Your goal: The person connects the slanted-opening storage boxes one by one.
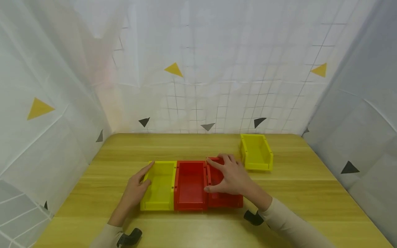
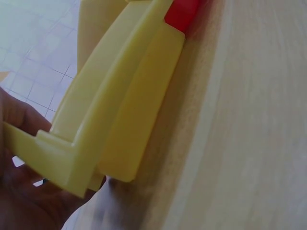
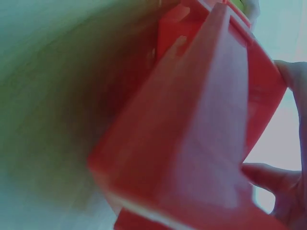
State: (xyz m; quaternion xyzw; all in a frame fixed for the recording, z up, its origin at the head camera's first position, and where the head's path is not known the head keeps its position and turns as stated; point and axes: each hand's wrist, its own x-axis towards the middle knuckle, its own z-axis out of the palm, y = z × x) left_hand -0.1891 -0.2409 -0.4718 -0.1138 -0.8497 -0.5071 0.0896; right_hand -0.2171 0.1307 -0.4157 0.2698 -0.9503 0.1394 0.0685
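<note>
Three plastic storage bins stand side by side on the wooden table: a yellow bin (image 1: 159, 186) at left, a red bin (image 1: 191, 186) in the middle and another red bin (image 1: 225, 202) at right. My left hand (image 1: 134, 188) grips the yellow bin's left wall, thumb inside and fingers outside; the left wrist view shows the bin wall (image 2: 108, 100) between them. Spread over the right red bin, my right hand (image 1: 232, 176) holds it by its rim and hides part of its inside. That bin sits slightly askew against the middle one.
A second yellow bin (image 1: 256, 153) stands apart at the back right of the table (image 1: 288, 203). White sheets (image 1: 217, 62) with triangles and grid lines enclose the back and sides. A dark wrist mount (image 1: 130, 237) is on each forearm.
</note>
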